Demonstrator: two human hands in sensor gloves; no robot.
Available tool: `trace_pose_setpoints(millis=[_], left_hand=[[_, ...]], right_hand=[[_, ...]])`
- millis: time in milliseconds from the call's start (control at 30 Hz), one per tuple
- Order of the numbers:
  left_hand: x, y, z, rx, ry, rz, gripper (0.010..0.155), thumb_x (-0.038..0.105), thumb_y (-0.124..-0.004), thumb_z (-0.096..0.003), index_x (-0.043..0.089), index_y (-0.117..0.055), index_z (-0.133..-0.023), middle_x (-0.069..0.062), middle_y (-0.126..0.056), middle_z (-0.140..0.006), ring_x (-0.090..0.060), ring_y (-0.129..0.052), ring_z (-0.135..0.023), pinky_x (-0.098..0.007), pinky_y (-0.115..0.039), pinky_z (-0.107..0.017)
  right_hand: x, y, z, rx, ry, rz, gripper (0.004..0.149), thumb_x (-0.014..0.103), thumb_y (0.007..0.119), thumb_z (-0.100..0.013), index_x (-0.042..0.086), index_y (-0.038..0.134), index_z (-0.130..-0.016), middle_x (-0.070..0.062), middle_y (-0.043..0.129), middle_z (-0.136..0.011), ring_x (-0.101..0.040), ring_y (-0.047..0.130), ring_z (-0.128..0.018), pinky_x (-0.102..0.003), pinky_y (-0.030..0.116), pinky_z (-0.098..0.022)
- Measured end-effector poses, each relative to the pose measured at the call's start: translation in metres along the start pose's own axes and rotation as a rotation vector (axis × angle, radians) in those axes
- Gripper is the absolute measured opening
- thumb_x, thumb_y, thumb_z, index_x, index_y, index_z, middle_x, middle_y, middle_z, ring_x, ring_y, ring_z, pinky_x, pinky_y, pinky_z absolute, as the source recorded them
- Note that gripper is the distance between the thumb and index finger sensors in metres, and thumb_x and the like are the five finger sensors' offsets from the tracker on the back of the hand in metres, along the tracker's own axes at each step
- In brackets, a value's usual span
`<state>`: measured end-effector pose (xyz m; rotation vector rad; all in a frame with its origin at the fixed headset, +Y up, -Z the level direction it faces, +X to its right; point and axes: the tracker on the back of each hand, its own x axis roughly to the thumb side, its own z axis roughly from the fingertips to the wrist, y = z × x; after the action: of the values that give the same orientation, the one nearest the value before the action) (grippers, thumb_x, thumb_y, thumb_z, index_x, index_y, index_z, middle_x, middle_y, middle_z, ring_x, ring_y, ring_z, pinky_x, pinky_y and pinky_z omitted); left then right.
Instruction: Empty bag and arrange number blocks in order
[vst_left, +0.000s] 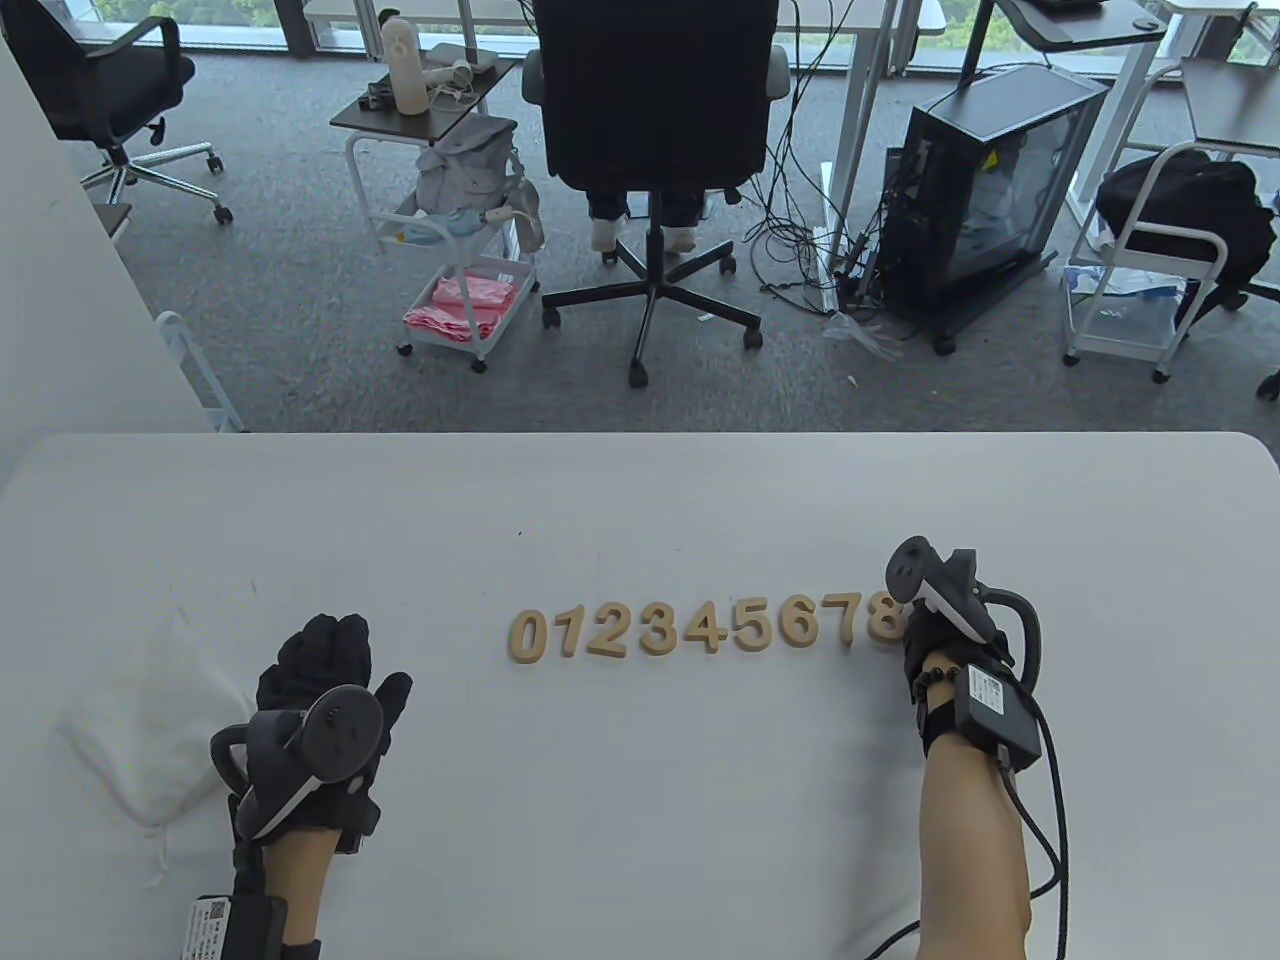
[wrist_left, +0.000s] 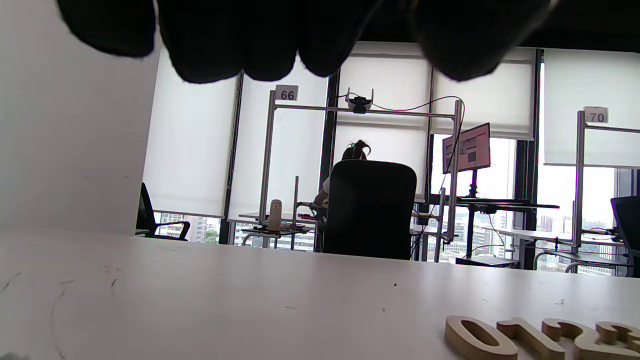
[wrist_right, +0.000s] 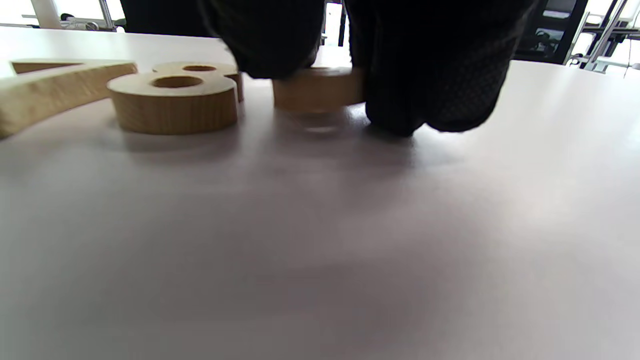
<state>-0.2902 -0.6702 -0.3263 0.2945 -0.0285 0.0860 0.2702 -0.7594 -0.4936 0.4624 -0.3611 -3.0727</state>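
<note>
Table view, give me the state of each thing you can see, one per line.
Number blocks 0 to 8: flat, in one ordered row.
Last block: pinched by the right hand, right of the 8.
White bag: limp, on its side.
Left hand: rests on the table, holding nothing.
Right hand: at the row's end.

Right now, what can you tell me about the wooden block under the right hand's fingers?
The last block is pale wood with visible grain on its edge, as thick as the others. It lies flat on the white table, just right of the 8 with a small gap between them. The right hand holds it, its gloved fingers covering its top and right side, so its numeral cannot be read. In the table view the hand hides it completely.
</note>
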Motion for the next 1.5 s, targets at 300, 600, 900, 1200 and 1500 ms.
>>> trace_pose_setpoints(millis=[300, 600, 900, 1200, 1500], left_hand=[[0.001, -0.001, 0.000, -0.001, -0.004, -0.002, 0.074, 0.050, -0.072, -0.0516, 0.004, -0.060, -0.108, -0.031, -0.058, -0.109, -0.058, -0.072, -0.097, -0.073, -0.062, -0.065], [0.007, -0.005, 0.000, -0.025, -0.037, -0.007, 0.074, 0.049, -0.073, -0.0515, 0.004, -0.060, -0.108, -0.031, -0.058, -0.109, -0.058, -0.072, -0.097, -0.073, -0.062, -0.065], [0.022, -0.018, -0.002, -0.197, -0.100, -0.034, 0.077, 0.051, -0.071, -0.0523, 0.003, -0.057, -0.111, -0.032, -0.054, -0.111, -0.061, -0.066, -0.098, -0.075, -0.059, -0.066], [0.030, -0.027, -0.003, -0.326, -0.148, -0.041, 0.087, 0.054, -0.070, -0.0527, -0.001, -0.041, -0.115, -0.037, -0.039, -0.114, -0.070, -0.048, -0.100, -0.078, -0.051, -0.067], [0.038, -0.036, -0.005, -0.395, -0.198, -0.082, 0.093, 0.057, -0.066, -0.0536, 0.001, -0.024, -0.116, -0.040, -0.021, -0.113, -0.076, -0.030, -0.098, -0.081, -0.043, -0.066]], right_hand=[[-0.002, 0.000, 0.001, -0.013, 0.009, 0.008, 0.054, 0.021, 0.076, -0.051, 0.021, 0.062, -0.103, -0.027, 0.070, -0.101, -0.037, 0.092, -0.076, -0.047, 0.087, -0.060], [-0.013, -0.009, 0.019, -0.102, 0.019, -0.040, 0.056, 0.024, 0.076, -0.052, 0.019, 0.060, -0.105, -0.026, 0.067, -0.103, -0.043, 0.088, -0.081, -0.053, 0.083, -0.061], [-0.023, -0.033, 0.085, -0.258, -0.084, -0.147, 0.060, 0.035, 0.074, -0.053, 0.009, 0.062, -0.106, -0.026, 0.067, -0.104, -0.050, 0.082, -0.085, -0.060, 0.077, -0.063], [0.008, -0.029, 0.160, -0.343, -0.291, -0.177, 0.063, 0.039, 0.073, -0.053, 0.010, 0.061, -0.107, -0.027, 0.062, -0.108, -0.055, 0.072, -0.092, -0.065, 0.070, -0.066], [0.042, -0.011, 0.196, -0.332, -0.446, -0.120, 0.068, 0.043, 0.074, -0.052, 0.012, 0.056, -0.110, -0.028, 0.052, -0.113, -0.058, 0.055, -0.100, -0.070, 0.058, -0.070]])
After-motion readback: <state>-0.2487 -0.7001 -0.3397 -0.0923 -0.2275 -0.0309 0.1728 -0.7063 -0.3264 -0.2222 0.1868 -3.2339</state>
